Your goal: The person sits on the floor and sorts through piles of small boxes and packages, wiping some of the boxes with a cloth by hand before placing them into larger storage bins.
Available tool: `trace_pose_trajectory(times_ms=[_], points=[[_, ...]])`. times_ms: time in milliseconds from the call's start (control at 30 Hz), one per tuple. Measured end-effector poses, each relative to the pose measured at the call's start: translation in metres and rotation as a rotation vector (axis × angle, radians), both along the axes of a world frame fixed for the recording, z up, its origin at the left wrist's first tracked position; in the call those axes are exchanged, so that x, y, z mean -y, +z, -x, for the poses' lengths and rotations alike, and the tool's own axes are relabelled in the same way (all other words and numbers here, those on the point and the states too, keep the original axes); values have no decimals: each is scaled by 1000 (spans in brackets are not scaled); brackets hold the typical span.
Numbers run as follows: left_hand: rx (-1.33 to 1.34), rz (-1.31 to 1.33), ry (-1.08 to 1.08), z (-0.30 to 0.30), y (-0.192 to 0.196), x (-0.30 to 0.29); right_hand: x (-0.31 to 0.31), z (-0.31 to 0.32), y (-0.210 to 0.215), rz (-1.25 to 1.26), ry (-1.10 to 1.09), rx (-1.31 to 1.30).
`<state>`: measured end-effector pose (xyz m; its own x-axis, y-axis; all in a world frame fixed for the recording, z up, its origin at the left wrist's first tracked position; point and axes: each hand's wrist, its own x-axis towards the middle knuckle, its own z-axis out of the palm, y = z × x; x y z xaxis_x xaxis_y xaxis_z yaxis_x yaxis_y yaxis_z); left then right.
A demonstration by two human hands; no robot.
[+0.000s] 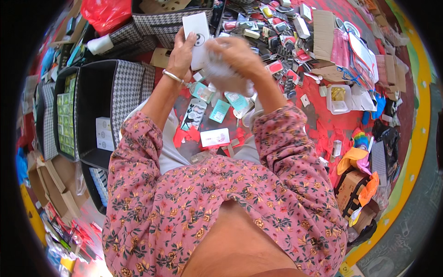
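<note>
Evidently | left hand (181, 56): thumb and fingers clamped on white box (196, 27) by its left edge, likely to steady it, face mostly free | right hand (240, 56): blurred, pale wad (218, 69) under it, can't tell finger closure | box: held above littered floor (320, 134)

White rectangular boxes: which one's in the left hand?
The white rectangular box with dark round print, gripped by the left hand. The flat white box with pinkish print lies loose lower down, unheld.

Cluttered stockroom-like space, heaped small packages (277, 41), red floor (316, 104), houndstooth bins (131, 87), cardboard boxes (324, 34)
</note>
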<state>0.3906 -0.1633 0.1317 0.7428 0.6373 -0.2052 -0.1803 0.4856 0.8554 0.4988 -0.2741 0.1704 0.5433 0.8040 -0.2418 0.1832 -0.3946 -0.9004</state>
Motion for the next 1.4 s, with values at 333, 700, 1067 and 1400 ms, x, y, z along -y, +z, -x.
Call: trace_pose_trajectory(times_ms=[333, 700, 1067, 1400], points=[[176, 453, -241, 1, 6, -5, -1, 0, 7, 4, -2, -435], [322, 690, -309, 8, 5, -2, 16, -6, 53, -539, -514, 72], [50, 95, -579, 11, 17, 29, 12, -56, 16, -270, -521, 939], [-41, -560, -506, 6, 31, 32, 23, -26, 67, -448, 34, 354]])
